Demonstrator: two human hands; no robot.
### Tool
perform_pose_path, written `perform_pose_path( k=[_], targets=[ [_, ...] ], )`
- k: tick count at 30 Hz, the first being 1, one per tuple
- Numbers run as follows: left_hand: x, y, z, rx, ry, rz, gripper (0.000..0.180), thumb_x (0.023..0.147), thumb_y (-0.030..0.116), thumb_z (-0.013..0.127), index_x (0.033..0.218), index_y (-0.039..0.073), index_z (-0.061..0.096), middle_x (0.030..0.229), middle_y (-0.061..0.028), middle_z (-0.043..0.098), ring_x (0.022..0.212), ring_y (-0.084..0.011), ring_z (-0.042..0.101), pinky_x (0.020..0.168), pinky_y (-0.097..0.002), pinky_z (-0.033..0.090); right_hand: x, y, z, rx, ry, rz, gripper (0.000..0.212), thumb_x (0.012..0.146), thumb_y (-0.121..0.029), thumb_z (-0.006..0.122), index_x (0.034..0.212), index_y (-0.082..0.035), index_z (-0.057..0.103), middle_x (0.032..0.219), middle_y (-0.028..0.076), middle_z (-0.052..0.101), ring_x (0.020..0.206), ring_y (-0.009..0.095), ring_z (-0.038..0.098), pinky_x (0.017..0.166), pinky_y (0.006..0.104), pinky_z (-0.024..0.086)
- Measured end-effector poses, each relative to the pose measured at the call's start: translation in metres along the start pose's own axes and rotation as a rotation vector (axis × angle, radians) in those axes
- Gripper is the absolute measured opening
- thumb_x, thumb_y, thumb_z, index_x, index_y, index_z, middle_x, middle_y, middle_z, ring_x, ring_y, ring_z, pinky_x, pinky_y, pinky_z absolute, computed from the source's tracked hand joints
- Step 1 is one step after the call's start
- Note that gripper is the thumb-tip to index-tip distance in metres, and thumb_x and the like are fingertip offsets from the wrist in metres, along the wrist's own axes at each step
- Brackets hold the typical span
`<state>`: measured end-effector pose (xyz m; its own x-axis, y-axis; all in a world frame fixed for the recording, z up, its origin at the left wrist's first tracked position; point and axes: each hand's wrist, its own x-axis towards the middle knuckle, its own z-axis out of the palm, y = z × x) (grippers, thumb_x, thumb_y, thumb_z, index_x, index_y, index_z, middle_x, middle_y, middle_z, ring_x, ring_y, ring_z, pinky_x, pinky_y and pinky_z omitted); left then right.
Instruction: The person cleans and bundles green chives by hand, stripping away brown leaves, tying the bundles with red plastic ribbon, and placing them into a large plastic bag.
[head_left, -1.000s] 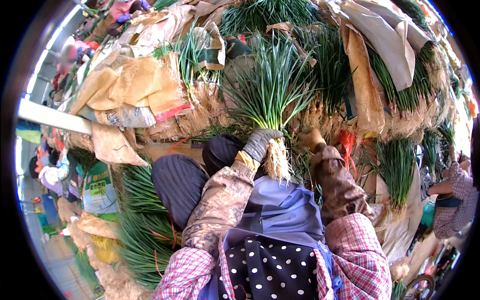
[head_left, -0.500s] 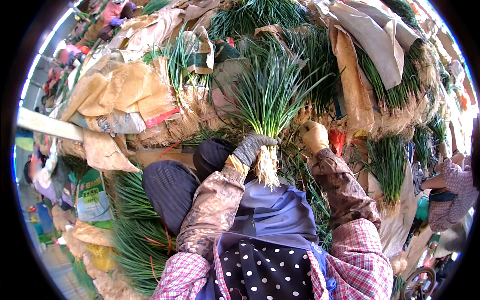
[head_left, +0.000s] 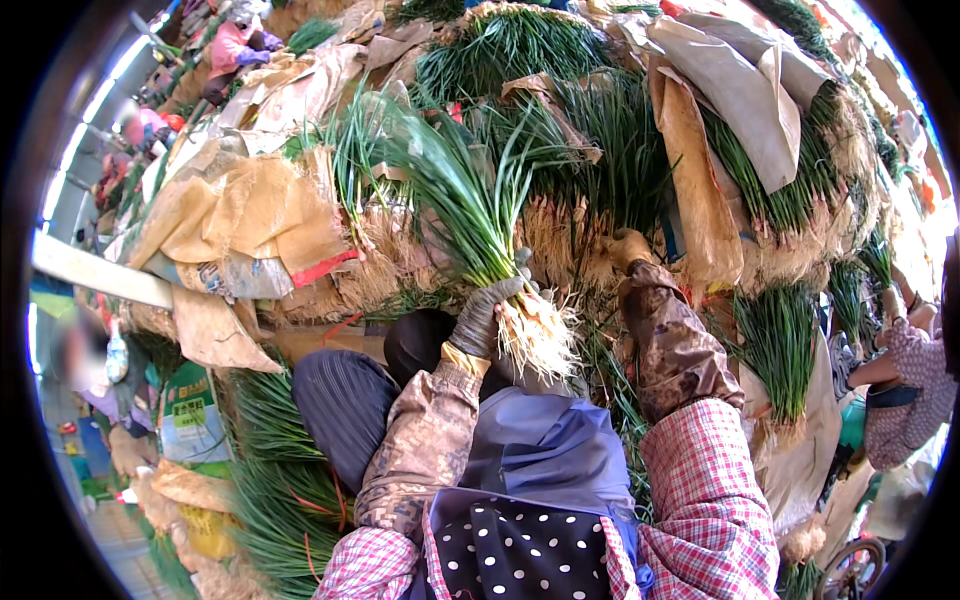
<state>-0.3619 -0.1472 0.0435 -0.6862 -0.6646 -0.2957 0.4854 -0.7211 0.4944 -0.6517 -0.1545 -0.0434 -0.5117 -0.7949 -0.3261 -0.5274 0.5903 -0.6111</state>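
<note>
My left hand, in a grey glove, is closed round the lower stalks of a bunch of spring onions. Its green leaves lean away up and to the left, and its pale roots hang out to the right above my lap. My right hand, in a tan glove, reaches to the root end of a heap of spring onions in front of me. Its fingers are mostly hidden among the brown roots, so their grip does not show.
Brown and white sacking covers parts of the heap. Tied bunches of spring onions lie at my left beside a green and white sack. Another bunch lies at right. A person sits at the right edge; others work far left.
The bunch in my left hand has tipped, its leaves swinging left and its roots right. My right hand has moved forward to the roots of the heap.
</note>
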Motion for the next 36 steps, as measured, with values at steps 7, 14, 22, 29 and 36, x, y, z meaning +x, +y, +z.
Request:
perform_pose_path(
  k=[7,14,22,29,36],
  targets=[
    [0.008,-0.015,-0.008,0.061,0.110,-0.056,0.042,0.072,0.008,0.062,0.111,-0.002,0.049,0.099,-0.0138,0.059,0.074,-0.0239,0.062,0.067,-0.0345,0.053,-0.104,-0.066,-0.001,0.107,-0.121,-0.061,0.035,0.078,-0.026,0.063,0.103,-0.002,0.057,0.095,0.015,0.062,0.083,0.020,0.060,0.076,0.0315,0.048],
    [0.006,-0.010,-0.013,0.015,0.034,-0.381,0.023,0.075,0.012,0.060,0.093,-0.002,0.056,0.076,-0.0116,0.061,0.059,-0.0205,0.060,0.058,-0.0300,0.052,-0.171,-0.079,0.013,0.380,-0.033,-0.289,0.036,0.084,-0.037,0.051,0.091,-0.004,0.061,0.077,0.017,0.062,0.071,0.026,0.061,0.067,0.0340,0.048],
    [0.024,-0.021,-0.044,0.109,-0.039,-0.411,0.028,0.074,0.017,0.060,0.091,-0.005,0.056,0.073,-0.0164,0.061,0.062,-0.0253,0.061,0.061,-0.0347,0.052,-0.094,-0.076,0.040,0.892,-0.266,0.163,0.044,0.080,-0.040,0.059,0.098,0.001,0.056,0.076,0.004,0.059,0.063,0.010,0.053,0.055,0.0243,0.043],
    [0.011,-0.016,-0.029,0.192,0.012,-0.309,0.026,0.074,0.017,0.060,0.090,-0.003,0.056,0.071,-0.0111,0.060,0.059,-0.0212,0.059,0.058,-0.0321,0.052,-0.104,-0.070,0.060,1.024,-0.188,0.041,0.024,0.081,-0.023,0.061,0.088,0.000,0.059,0.068,0.004,0.060,0.054,0.011,0.055,0.048,0.0252,0.044],
    [0.009,-0.014,-0.027,0.148,0.007,-0.241,0.031,0.074,0.012,0.061,0.101,-0.001,0.055,0.078,-0.0087,0.060,0.064,-0.0193,0.060,0.059,-0.0314,0.051,-0.123,-0.069,0.032,0.474,0.177,-0.136,0.019,0.083,-0.019,0.057,0.091,-0.002,0.061,0.070,0.008,0.061,0.059,0.012,0.058,0.054,0.0259,0.047]
  ],
)
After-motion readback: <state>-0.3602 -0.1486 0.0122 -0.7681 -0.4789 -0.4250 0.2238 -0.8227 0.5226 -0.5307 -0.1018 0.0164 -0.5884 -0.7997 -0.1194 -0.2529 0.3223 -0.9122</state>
